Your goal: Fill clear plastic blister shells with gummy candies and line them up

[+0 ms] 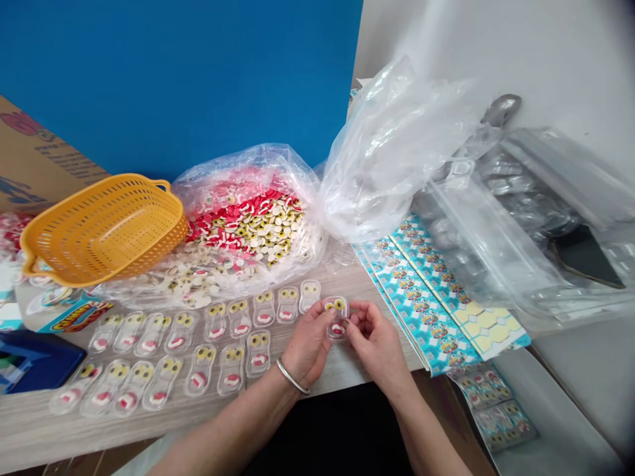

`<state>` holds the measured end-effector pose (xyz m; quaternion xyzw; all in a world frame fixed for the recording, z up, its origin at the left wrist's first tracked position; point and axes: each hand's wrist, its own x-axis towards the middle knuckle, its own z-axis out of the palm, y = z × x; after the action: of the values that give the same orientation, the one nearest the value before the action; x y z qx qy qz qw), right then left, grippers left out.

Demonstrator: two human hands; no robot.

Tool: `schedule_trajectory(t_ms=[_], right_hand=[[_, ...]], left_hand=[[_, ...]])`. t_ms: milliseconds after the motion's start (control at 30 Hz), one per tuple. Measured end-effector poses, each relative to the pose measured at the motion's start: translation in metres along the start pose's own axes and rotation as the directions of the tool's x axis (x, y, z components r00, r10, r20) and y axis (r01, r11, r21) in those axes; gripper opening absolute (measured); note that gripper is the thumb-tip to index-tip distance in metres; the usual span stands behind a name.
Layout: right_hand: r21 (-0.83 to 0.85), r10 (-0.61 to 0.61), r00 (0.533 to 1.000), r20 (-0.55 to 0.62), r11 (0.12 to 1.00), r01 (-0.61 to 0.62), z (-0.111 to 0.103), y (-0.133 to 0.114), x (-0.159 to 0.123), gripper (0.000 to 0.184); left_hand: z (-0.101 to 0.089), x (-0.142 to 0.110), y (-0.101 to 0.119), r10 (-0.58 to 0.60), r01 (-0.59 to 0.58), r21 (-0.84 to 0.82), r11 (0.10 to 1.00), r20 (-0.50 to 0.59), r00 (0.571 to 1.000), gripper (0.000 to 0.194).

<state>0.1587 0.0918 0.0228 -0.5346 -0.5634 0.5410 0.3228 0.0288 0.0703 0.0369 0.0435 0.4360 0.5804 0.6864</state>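
Between my hands is a small clear plastic blister shell with two yellow eye pieces at its top and a red-and-white mouth piece lower down. My left hand grips its left side, thumb across the front. The thumb and finger of my right hand pinch at its lower right, by the mouth piece. To the left, several similar filled blister shells lie in two rows on the table. One shell just behind my left hand shows eyes but no mouth piece.
Behind the rows, a clear bag spills eye and mouth pieces. An orange basket stands at the left, above a blue object. Printed card sheets lie at the right, beside bags of clear plastic shells. Packed sheets sit lower right.
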Motion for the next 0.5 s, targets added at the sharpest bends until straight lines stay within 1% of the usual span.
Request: schedule_trajectory(t_ms=[133,200,233,267,300,333,367,400,433,467,500], right_hand=[[-0.041,-0.002,0.999,0.035,0.999,0.004,-0.001,0.000,0.002,0.021],[-0.015,0.011,0.996,0.092,1.000,-0.009,0.001,0.001,0.000,0.021],[0.030,0.021,0.990,0.138,0.999,-0.026,0.004,0.001,-0.001,0.021],[0.091,0.032,0.981,0.192,0.995,-0.050,0.009,0.001,-0.004,0.022],[0.157,0.041,0.968,0.247,0.984,-0.082,0.014,0.002,-0.007,0.023],[0.212,0.049,0.955,0.292,0.971,-0.115,0.021,0.003,-0.010,0.023],[0.245,0.060,0.943,0.327,0.959,-0.146,0.029,0.005,-0.014,0.022],[0.252,0.076,0.933,0.351,0.952,-0.173,0.037,0.007,-0.018,0.020],[0.234,0.092,0.925,0.368,0.954,-0.188,0.046,0.008,-0.022,0.016],[0.192,0.104,0.920,0.377,0.963,-0.187,0.054,0.010,-0.025,0.010],[0.132,0.106,0.920,0.378,0.977,-0.166,0.062,0.011,-0.027,0.004]], left_hand=[[-0.002,-0.003,-0.003,0.006,-0.007,-0.019,1.000,-0.045,0.999,0.026],[-0.005,-0.008,-0.004,0.022,-0.023,-0.020,1.000,-0.059,0.998,0.027],[-0.008,-0.011,-0.004,0.034,-0.035,-0.002,0.999,-0.060,0.998,0.027],[-0.012,-0.017,-0.002,0.055,-0.052,0.046,0.998,-0.065,0.996,0.026],[-0.017,-0.023,0.000,0.088,-0.077,0.135,0.988,-0.077,0.993,0.027],[-0.024,-0.031,0.003,0.146,-0.116,0.264,0.958,-0.099,0.984,0.030],[-0.033,-0.041,0.008,0.242,-0.170,0.420,0.891,-0.122,0.963,0.036],[-0.043,-0.050,0.012,0.359,-0.224,0.586,0.779,-0.123,0.925,0.042],[-0.054,-0.060,0.017,0.484,-0.275,0.730,0.626,-0.088,0.871,0.048],[-0.065,-0.069,0.022,0.579,-0.315,0.832,0.456,-0.008,0.815,0.048],[-0.077,-0.076,0.026,0.607,-0.334,0.894,0.298,0.092,0.789,0.042]])
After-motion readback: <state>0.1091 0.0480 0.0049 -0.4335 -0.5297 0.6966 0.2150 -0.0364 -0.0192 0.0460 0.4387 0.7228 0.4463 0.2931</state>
